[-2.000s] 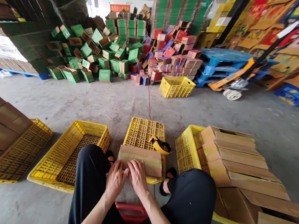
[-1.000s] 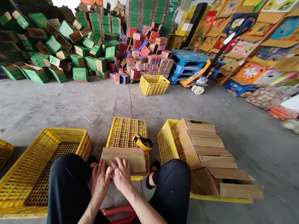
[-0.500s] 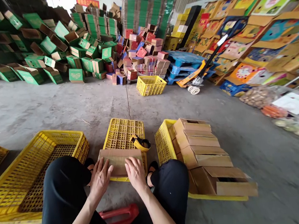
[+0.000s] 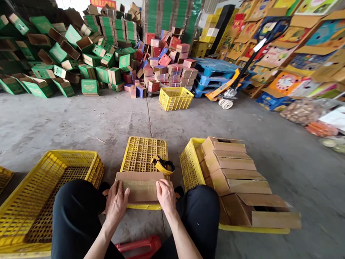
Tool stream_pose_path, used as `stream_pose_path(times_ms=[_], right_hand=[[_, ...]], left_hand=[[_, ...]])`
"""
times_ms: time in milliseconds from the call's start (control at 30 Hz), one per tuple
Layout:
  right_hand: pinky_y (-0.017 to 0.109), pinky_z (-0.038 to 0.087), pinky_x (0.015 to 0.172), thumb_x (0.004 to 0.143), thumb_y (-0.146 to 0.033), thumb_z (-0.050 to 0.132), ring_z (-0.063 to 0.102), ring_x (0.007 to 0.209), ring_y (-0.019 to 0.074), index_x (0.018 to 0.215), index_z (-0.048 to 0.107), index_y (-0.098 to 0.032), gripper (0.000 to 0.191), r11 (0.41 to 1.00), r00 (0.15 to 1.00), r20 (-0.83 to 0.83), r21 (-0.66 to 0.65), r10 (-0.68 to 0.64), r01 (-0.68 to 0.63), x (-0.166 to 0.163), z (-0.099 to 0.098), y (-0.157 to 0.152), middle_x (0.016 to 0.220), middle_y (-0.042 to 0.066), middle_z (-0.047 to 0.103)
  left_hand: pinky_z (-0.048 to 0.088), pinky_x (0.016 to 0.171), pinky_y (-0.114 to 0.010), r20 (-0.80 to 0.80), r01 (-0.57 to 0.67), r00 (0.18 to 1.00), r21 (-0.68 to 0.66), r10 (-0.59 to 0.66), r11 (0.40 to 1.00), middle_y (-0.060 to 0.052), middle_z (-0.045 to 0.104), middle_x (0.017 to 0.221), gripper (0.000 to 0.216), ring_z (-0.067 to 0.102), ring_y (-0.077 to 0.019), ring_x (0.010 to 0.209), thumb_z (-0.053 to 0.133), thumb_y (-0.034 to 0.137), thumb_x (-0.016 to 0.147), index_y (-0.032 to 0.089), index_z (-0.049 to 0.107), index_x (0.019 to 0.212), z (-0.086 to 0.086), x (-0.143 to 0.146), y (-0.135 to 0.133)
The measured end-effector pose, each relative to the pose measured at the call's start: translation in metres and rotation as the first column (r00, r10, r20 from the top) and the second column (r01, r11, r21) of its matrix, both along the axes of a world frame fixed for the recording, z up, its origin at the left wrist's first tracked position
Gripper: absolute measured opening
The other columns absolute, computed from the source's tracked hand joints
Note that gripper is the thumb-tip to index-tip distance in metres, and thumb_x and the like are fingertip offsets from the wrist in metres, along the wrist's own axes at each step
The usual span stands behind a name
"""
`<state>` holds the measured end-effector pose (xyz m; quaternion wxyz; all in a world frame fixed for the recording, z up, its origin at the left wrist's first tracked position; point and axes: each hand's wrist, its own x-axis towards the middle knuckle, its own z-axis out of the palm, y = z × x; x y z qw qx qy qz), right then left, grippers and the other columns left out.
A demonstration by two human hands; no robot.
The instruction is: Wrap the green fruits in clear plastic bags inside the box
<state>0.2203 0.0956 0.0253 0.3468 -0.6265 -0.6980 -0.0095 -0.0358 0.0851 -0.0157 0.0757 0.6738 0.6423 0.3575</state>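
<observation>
A small brown cardboard box (image 4: 139, 186) with a strip of tape along its top lies on an upturned yellow crate (image 4: 146, 152) between my knees. My left hand (image 4: 116, 201) rests flat on the box's left end, fingers stretched out. On the box's right end lies my right hand (image 4: 165, 194), fingers pressed down over the edge. A yellow tape dispenser (image 4: 163, 165) sits on the crate just behind the box.
An open yellow crate (image 4: 44, 190) stands at my left, another (image 4: 191, 164) at my right holds stacked brown boxes (image 4: 234, 172). A red stool (image 4: 141, 246) is under me. Green and red cartons (image 4: 98, 55) pile up at the back, beside a pallet jack (image 4: 232, 87).
My hands began together at the box's left end. The right hand has slid along the top to the right end. The view turned right.
</observation>
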Motion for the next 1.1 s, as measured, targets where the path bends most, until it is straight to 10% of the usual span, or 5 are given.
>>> stream_pose_path(times_ms=[400, 633, 1100], right_hand=[[0.042, 0.066, 0.101, 0.114, -0.035, 0.038, 0.08, 0.117, 0.0298, 0.142, 0.073, -0.012, 0.051, 0.992, 0.997, 0.005, -0.094, -0.082, 0.082, 0.015, -0.032, -0.028, 0.125, 0.022, 0.082], [0.047, 0.064, 0.105, 0.116, -0.044, 0.026, 0.075, 0.128, 0.0333, 0.162, 0.053, -0.012, 0.063, 0.983, 0.995, 0.029, -0.154, -0.095, 0.098, 0.0, -0.046, -0.039, 0.136, 0.023, 0.077], [0.045, 0.066, 0.099, 0.115, -0.039, 0.035, 0.07, 0.136, 0.037, 0.171, 0.037, -0.01, 0.063, 0.981, 0.984, 0.163, -0.168, -0.074, 0.101, -0.002, -0.047, -0.051, 0.157, 0.028, 0.061]], left_hand=[[0.047, 0.119, -0.063, -0.127, -0.032, 0.991, 0.027, 0.036, 0.999, -0.03, 0.051, 0.164, 0.076, 0.046, -0.0461, 0.156, 0.035, 0.064, 0.11, 0.009, 0.05, 0.161, -0.011, 0.011, -0.011], [0.032, 0.12, -0.082, -0.202, -0.006, 0.979, -0.025, 0.001, 1.0, -0.028, 0.035, 0.176, 0.084, 0.015, -0.0588, 0.165, 0.064, 0.073, 0.096, 0.021, 0.056, 0.161, -0.006, 0.035, -0.026], [0.03, 0.124, -0.078, -0.24, 0.102, 0.961, -0.144, -0.135, 0.984, -0.023, 0.03, 0.179, 0.078, 0.019, -0.0555, 0.166, 0.077, 0.036, 0.094, 0.028, 0.05, 0.166, 0.001, 0.036, -0.035]])
